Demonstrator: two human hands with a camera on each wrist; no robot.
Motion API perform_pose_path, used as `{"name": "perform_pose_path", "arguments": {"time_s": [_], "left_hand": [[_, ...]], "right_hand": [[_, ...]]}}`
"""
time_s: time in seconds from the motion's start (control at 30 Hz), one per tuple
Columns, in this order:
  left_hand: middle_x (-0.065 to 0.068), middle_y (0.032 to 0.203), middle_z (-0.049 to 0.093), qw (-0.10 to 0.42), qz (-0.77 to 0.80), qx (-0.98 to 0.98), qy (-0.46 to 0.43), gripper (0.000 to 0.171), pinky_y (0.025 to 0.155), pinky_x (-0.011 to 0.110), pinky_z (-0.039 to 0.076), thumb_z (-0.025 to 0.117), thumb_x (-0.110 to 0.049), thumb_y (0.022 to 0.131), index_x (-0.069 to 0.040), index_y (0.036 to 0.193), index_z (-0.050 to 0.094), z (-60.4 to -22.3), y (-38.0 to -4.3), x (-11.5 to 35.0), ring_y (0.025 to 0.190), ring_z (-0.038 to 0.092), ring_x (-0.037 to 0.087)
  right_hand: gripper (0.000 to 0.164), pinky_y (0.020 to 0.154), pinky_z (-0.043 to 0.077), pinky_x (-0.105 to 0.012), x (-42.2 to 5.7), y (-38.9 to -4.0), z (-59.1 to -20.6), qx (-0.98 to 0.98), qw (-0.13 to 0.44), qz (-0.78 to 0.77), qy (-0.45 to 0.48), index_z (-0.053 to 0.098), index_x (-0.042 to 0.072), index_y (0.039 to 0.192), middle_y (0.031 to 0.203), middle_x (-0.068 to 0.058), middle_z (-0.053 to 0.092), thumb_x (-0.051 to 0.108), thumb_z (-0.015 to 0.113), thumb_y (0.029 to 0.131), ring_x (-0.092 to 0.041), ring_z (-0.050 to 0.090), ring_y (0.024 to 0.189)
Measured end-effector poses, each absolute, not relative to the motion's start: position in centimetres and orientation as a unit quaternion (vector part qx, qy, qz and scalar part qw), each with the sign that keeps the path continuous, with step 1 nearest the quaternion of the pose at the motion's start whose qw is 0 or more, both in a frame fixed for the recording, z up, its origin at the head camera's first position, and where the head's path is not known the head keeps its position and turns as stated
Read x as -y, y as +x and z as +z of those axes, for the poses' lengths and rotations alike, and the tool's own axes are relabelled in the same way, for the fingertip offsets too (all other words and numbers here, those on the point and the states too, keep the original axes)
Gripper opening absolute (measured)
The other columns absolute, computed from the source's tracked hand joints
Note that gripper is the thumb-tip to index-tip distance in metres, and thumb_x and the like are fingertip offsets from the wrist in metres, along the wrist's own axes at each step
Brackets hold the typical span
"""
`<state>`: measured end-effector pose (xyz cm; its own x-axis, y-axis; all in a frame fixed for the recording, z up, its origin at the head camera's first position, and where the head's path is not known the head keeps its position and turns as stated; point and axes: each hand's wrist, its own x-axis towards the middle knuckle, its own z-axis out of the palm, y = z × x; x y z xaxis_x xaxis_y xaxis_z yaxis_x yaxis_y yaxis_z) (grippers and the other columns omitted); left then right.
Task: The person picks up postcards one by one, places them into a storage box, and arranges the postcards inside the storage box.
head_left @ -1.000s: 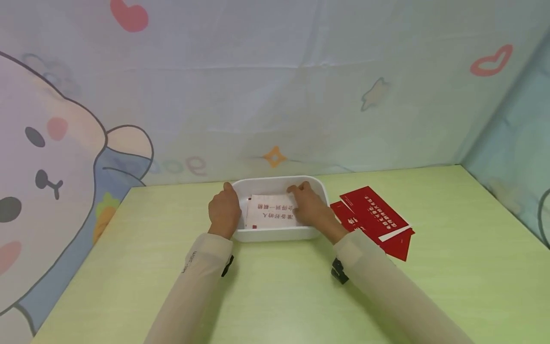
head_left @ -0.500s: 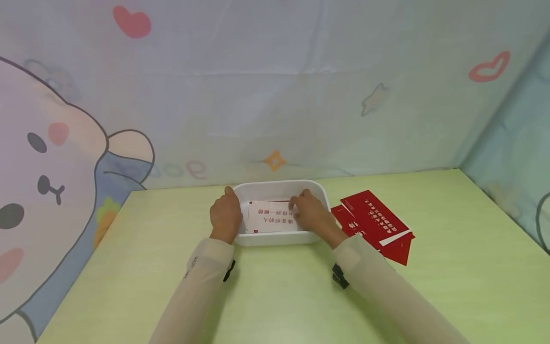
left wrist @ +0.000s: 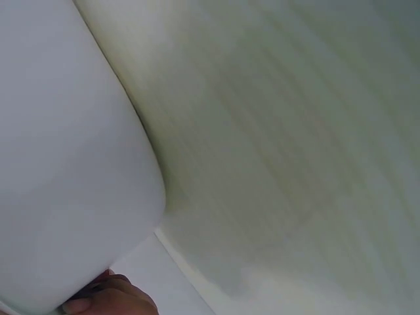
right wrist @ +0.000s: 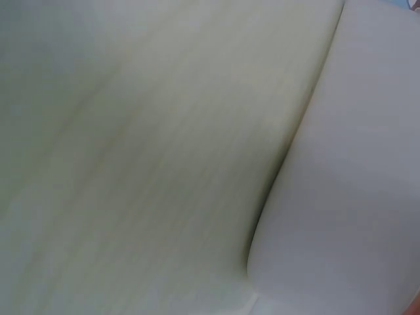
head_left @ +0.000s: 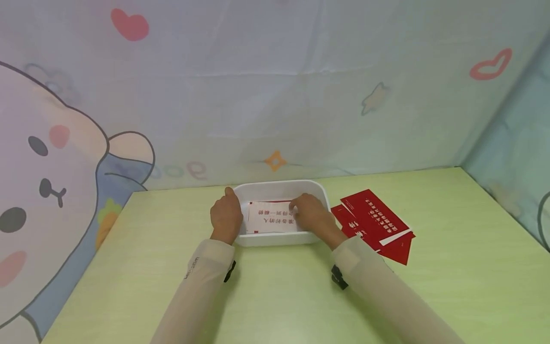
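Note:
A white tray stands near the table's back edge, holding white cards with printed red characters. A strip of red shows behind the top card. My left hand grips the tray's left end; in the left wrist view, curled fingers show at the tray's underside. Reaching over the tray's right end, my right hand has bent fingers at the right end of the top card and holds it there. The fingertips are partly hidden behind the hand. In the right wrist view the tray's outer wall fills the right side.
Several red cards with white print lie overlapping on the pale green table, right of the tray, close to my right wrist. A printed cloth hangs behind the table. A dark cable shows at the far right.
The top card in the tray has shifted and turned slightly under my right hand, and red shows along its far edge. My right fingers have bent down lower. The left hand stays on the tray.

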<state>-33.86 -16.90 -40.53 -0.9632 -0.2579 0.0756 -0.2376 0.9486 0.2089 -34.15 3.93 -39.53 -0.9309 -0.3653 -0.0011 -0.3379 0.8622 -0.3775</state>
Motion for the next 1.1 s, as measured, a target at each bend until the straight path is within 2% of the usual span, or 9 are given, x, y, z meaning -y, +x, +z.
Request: {"name": "perform_pose_path", "arguments": {"time_s": [0.13, 0.6, 1.1], "left_hand": [[0.022, 0.097, 0.071, 0.051, -0.102, 0.986, 0.125, 0.023, 0.070, 0.043, 0.060, 0.053, -0.006, 0.097, 0.003, 0.118, 0.046, -40.7, -33.7, 17.1, 0.085, 0.073, 0.034], [0.022, 0.096, 0.071, 0.047, -0.106, 0.985, 0.125, 0.027, 0.067, 0.042, 0.059, 0.054, -0.006, 0.096, 0.003, 0.120, 0.046, -42.0, -33.5, 17.5, 0.082, 0.073, 0.033], [0.022, 0.097, 0.070, 0.038, -0.111, 0.985, 0.125, 0.028, 0.069, 0.042, 0.059, 0.056, -0.006, 0.095, 0.002, 0.120, 0.045, -42.2, -33.8, 17.6, 0.082, 0.072, 0.033]], "right_hand": [[0.028, 0.110, 0.042, -0.046, -3.7, -34.0, -39.8, -0.965, 0.035, -0.190, -0.177, 0.069, 0.003, 0.120, 0.126, -0.018, 0.065, 0.005, 0.057, 0.094, -0.034, 0.057, 0.121], [0.032, 0.106, 0.045, -0.045, -3.2, -33.7, -40.8, -0.967, 0.052, -0.204, -0.143, 0.069, 0.005, 0.122, 0.127, -0.015, 0.064, 0.008, 0.055, 0.093, -0.028, 0.056, 0.108], [0.030, 0.102, 0.048, -0.046, -3.2, -33.4, -40.9, -0.967, 0.041, -0.209, -0.142, 0.070, 0.005, 0.120, 0.124, -0.016, 0.065, 0.010, 0.057, 0.094, -0.028, 0.057, 0.107]]}}
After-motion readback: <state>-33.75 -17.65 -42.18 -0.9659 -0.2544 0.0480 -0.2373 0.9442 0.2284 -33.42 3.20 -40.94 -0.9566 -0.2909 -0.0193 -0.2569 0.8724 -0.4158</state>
